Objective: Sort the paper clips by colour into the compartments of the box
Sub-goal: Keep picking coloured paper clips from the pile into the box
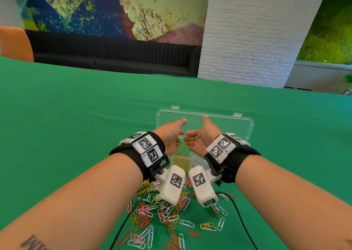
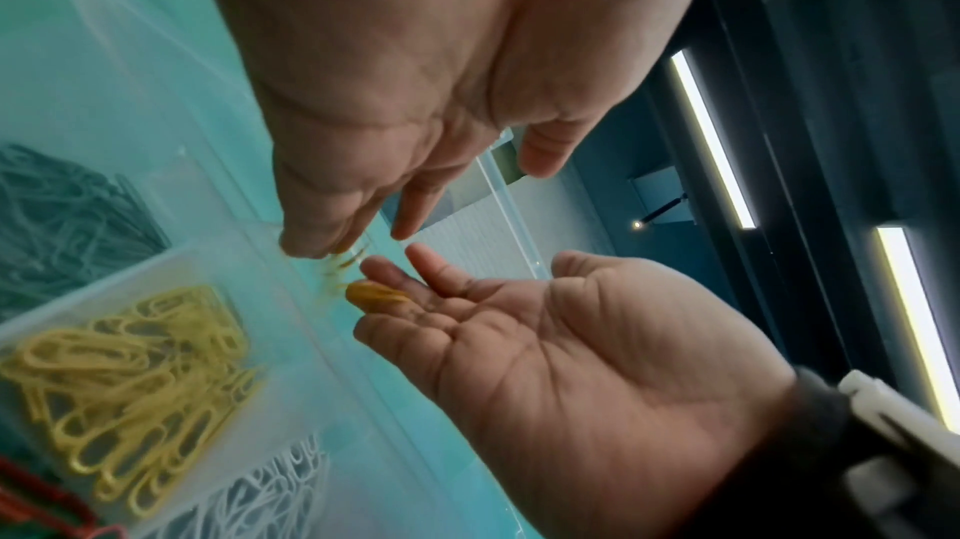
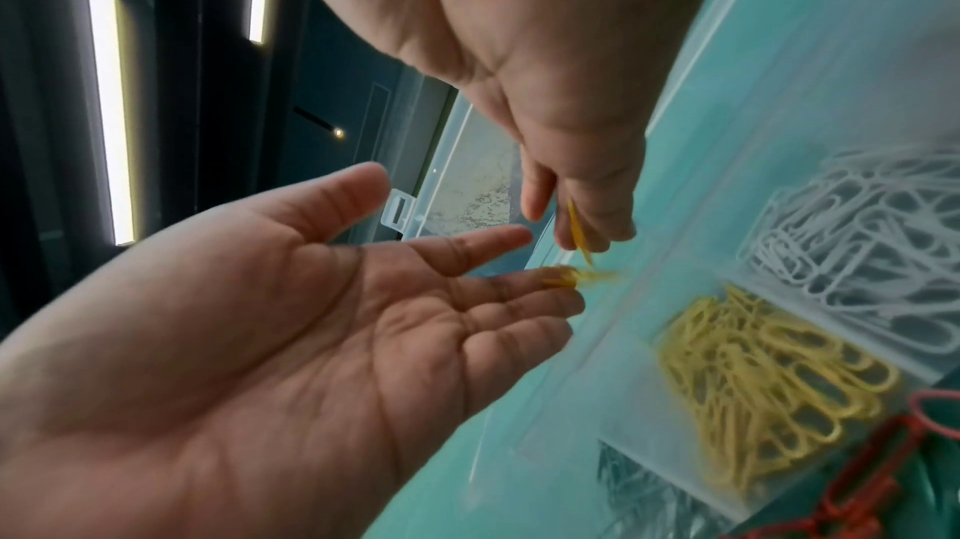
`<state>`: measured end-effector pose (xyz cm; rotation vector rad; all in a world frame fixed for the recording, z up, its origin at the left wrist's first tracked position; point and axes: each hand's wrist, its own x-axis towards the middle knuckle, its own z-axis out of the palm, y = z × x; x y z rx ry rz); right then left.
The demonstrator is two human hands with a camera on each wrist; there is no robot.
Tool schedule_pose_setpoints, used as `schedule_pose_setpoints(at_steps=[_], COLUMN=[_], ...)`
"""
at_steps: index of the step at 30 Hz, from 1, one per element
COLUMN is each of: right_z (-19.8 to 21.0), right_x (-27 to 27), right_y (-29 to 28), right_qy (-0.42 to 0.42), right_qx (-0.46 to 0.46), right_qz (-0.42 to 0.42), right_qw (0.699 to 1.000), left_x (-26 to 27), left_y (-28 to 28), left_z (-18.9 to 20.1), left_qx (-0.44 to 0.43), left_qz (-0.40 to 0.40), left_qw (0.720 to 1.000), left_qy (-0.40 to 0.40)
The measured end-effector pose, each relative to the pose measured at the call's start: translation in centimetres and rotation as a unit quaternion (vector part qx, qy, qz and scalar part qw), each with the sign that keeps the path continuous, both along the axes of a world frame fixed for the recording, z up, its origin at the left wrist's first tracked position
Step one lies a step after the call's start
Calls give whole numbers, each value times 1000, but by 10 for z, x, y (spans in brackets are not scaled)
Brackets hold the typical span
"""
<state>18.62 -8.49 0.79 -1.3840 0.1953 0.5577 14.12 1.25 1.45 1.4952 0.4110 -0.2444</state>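
- Yellow paper clips (image 2: 376, 295) are blurred mid-air or slipping off the fingertips, right where the two hands meet above the box.
- Left hand (image 1: 170, 135) has its palm turned inward with the fingers pointing at the other hand — fingers mostly straight and relaxed. In the right wrist view a blurred yellow clip lies at its fingertips (image 3: 550, 281); no real pinch on it that can be made out.
- Right hand (image 1: 202, 135) mirrors it, palm in and thumb up. In the right wrist view a yellow clip (image 3: 576, 232) shows between its fingers, but it's too smeared to tell whether the fingers clamp it or it's just sliding out.
- Clear plastic box (image 1: 247, 125) sits under and beyond the hands with its lid open, standing up behind them.
- Directly below the fingertips is the compartment with the yellow pile (image 2: 129, 363). Beside it sit a compartment of white clips (image 3: 857, 244) and one of dark clips (image 2: 57, 219); some red ones (image 3: 883, 466) lie at the edge of the wrist views.
- Nearer the person than the hands, under the wrists, the unsorted heap of mixed clips (image 1: 162, 221) is spread on the green table cover (image 1: 66, 116) — pink, white, red, yellow and green all tangled together.
- Both wrists wear black straps with white marker blocks (image 1: 146, 148).
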Motion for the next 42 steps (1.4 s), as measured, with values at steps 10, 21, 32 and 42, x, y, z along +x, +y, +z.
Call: schedule_pose_setpoints(at_steps=[10,21,32,42], right_z=[9,-8,-32,-36], right_x=[-25,-91,-130,-128], right_y=[-26,-94,-116,-110], right_qy=[-68,-271,-318,-318], right_qx=[-31,-350,-573,-609], right_qz=[75,281,391,385], right_qw=[994,852,646,616], left_x=[-39,-130,-175,-170], left_y=[8,21,9,9], left_z=[9,-1,-25,-39], left_qx=[131,427,546,538], left_qz=[-27,-288,-422,-437], left_qw=[989,852,723,721], left_qy=[-64,-94,14,1])
